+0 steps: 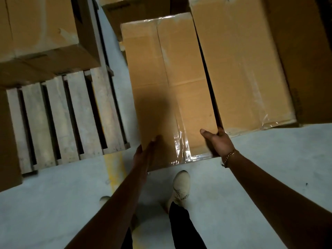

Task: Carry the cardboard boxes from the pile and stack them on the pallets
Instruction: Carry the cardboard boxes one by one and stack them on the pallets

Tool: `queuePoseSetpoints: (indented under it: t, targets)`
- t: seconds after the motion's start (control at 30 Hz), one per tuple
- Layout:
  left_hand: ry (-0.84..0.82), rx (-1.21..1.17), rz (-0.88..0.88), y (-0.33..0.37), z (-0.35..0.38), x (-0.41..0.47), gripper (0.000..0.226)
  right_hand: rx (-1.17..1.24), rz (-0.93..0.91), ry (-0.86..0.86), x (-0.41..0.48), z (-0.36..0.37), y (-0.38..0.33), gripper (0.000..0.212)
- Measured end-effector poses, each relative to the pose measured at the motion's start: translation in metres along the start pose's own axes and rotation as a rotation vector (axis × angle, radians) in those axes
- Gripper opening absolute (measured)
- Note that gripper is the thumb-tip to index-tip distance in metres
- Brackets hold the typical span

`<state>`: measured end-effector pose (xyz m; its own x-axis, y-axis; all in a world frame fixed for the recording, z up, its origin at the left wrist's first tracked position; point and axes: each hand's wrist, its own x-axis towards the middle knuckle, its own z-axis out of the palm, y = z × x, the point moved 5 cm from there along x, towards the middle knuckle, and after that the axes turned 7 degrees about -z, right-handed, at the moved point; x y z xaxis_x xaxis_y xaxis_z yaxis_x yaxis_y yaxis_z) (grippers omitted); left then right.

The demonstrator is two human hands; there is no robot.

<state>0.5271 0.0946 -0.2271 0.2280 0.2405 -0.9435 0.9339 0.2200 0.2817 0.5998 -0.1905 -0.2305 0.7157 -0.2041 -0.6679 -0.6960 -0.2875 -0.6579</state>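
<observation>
Squarely, your left hand (143,155) pressed flat on the near left side of the box (167,78) while your right hand (218,142) clasped its near right corner, the pallet (62,114) just left of that hold.

Centre frame: long box (170,83). Larger box (242,65) just beside it at right, with a narrow gap between. Pallet (71,119) at left, across a floor strip (124,83), bearing a stacked box (41,27) at upper left. Left hand (145,153) rests on the long box's lower-left corner; right hand (217,142) grips its lower-right corner.
</observation>
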Motion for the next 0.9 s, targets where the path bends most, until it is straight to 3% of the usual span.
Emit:
queuePoseSetpoints:
  t: [0.1, 0.3, 0.37, 0.47, 0.6, 0.73, 0.83, 0.9]
  targets:
    - [-0.102, -0.047, -0.058, -0.011, 0.003, -0.002, 0.086, 0.054, -0.038, -0.023, -0.004, 0.001, -0.002, 0.044]
    - [-0.054, -0.015, 0.104, -0.009, -0.006, -0.008, 0.104, 0.059, -0.088, -0.036, -0.015, 0.001, -0.006, 0.039]
    - [-0.063, 0.009, 0.125, -0.01, -0.014, -0.013, 0.099, 0.078, -0.098, -0.037, -0.024, 0.003, -0.01, 0.036]
    - [-0.082, -0.011, 0.171, -0.014, -0.03, -0.027, 0.069, 0.102, -0.108, -0.035, -0.044, 0.011, -0.015, 0.04]
    - [-0.09, -0.038, 0.23, -0.019, -0.066, -0.042, 0.093, 0.129, -0.123, -0.057, -0.077, 0.034, -0.029, 0.039]
    - [-0.105, -0.081, 0.256, -0.02, -0.114, -0.06, 0.08, 0.136, -0.125, -0.122, -0.108, 0.075, -0.047, 0.047]
    - [-0.109, -0.114, 0.253, -0.029, -0.162, -0.068, 0.107, 0.143, -0.138, -0.177, -0.133, 0.119, -0.063, 0.042]
    - [-0.096, -0.152, 0.228, -0.039, -0.199, -0.07, 0.096, 0.152, -0.142, -0.211, -0.149, 0.153, -0.07, 0.042]
